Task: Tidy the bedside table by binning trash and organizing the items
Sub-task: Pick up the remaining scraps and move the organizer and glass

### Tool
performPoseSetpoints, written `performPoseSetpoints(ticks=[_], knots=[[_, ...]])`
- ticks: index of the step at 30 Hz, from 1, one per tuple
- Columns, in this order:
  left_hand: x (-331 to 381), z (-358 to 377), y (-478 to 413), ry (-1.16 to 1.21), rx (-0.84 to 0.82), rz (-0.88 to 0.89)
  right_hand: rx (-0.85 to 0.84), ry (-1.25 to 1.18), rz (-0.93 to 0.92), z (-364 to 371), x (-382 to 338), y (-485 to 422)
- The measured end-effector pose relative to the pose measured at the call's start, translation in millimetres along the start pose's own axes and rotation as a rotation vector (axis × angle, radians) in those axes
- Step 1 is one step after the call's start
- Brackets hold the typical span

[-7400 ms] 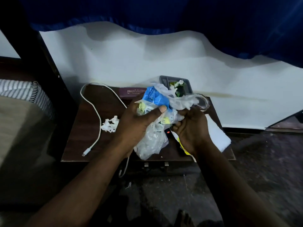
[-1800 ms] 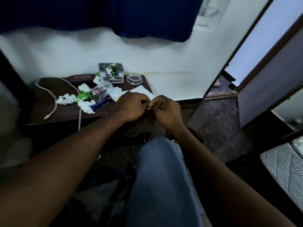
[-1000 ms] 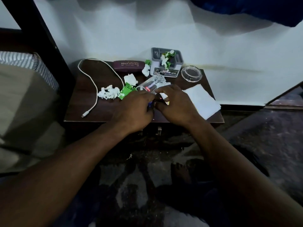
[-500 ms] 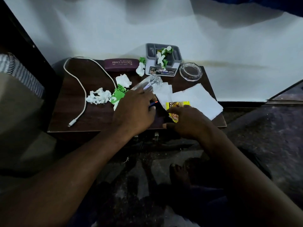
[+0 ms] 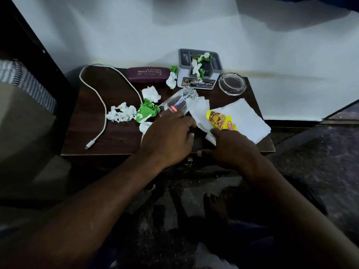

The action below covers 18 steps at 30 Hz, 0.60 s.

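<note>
- Glass is my main worry. The clear drinking glass with a red label (image 5: 174, 104) lies on its side in the middle of the dark brown wooden counter (image 5: 116, 136). The left hand (image 5: 169, 138) lies palm-down with its fingers against the glass's near end. The palm hides what is under it, so I cannot tell whether it grips anything. A careless sweep could roll the glass away or off the counter.
- The right hand (image 5: 231, 148) has its fingers stretched onto the near edge of the yellow snack wrapper (image 5: 221, 121), thumb spread wide, holding nothing. The wrapper rests on white paper sheets (image 5: 246, 121) that reach the front right edge. Dragging the wrapper may pull the sheets onto the floor.
- The round clear glass ashtray (image 5: 232, 84) sits just behind those sheets, where a tug or a reaching wrist might knock it.
- The crumpled white tissue (image 5: 121, 114) and the green-and-white paper scrap (image 5: 146, 112) lie right beside the white charging cable (image 5: 104, 115). Grabbing them together could snag the cable.
- The light is dim, so the maroon spectacle case (image 5: 148, 74) could get scooped up with the rubbish. The paper stuffed into the grey plastic organiser (image 5: 215, 65) could be missed.
- I see no bin, and an overfull handful may shed scraps.
</note>
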<state>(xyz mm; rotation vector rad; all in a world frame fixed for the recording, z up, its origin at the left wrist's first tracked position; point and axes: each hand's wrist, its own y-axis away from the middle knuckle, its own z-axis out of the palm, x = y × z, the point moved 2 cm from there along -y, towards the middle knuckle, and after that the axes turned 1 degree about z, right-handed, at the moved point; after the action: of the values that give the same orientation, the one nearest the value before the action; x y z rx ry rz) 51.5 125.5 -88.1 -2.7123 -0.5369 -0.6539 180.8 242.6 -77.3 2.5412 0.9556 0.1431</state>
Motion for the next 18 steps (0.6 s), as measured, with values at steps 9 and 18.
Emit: performPoseSetpoints(ticks=[9, 18], knots=[[-5.3, -9.9, -1.1, -0.001, 0.065, -0.022, 0.508, -0.24, 0.018, -23.3, -13.2, 10.5], [-15.1, -13.8, -1.3, -0.024, 0.031, -0.046, 0.788, -0.386, -0.207, -14.8, -34.5, 5.6]])
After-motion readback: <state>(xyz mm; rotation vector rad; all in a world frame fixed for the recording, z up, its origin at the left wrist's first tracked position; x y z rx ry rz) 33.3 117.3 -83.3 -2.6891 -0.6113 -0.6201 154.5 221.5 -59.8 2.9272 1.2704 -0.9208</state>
